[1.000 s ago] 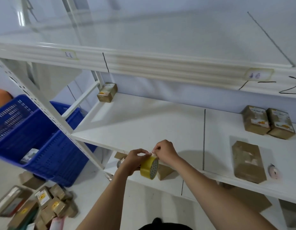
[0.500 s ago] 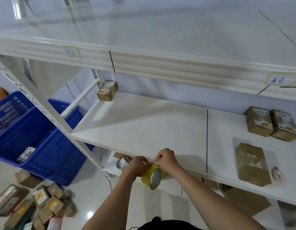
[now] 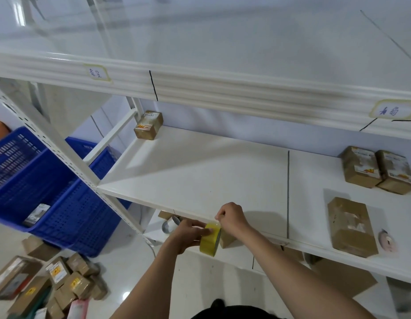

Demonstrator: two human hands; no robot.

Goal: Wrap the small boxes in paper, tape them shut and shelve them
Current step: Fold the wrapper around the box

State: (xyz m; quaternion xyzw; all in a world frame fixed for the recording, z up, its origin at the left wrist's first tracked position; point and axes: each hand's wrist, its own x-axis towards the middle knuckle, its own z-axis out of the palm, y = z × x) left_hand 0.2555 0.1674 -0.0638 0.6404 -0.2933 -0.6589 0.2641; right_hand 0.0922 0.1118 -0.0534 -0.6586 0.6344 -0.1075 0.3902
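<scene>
yellow tape roll point(image 3: 210, 241); blue perforated crates point(image 3: 62, 203)

I see bare middle shelf point(image 3: 200, 176) ahead for reaching; wrapped boxes point(image 3: 377, 172) crowd its right end (one box point(image 3: 149, 125) back-left).

Left hand point(image 3: 188, 234) grips the tape roll point(image 3: 210, 240); right hand point(image 3: 231, 215) pinches at its top

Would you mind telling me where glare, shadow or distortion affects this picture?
Head view: wide-angle bending curves the upper shelf edge; glare spots the floor; the right hand casts a soft shadow on the middle shelf; the tape roll is slightly blurred.
</scene>
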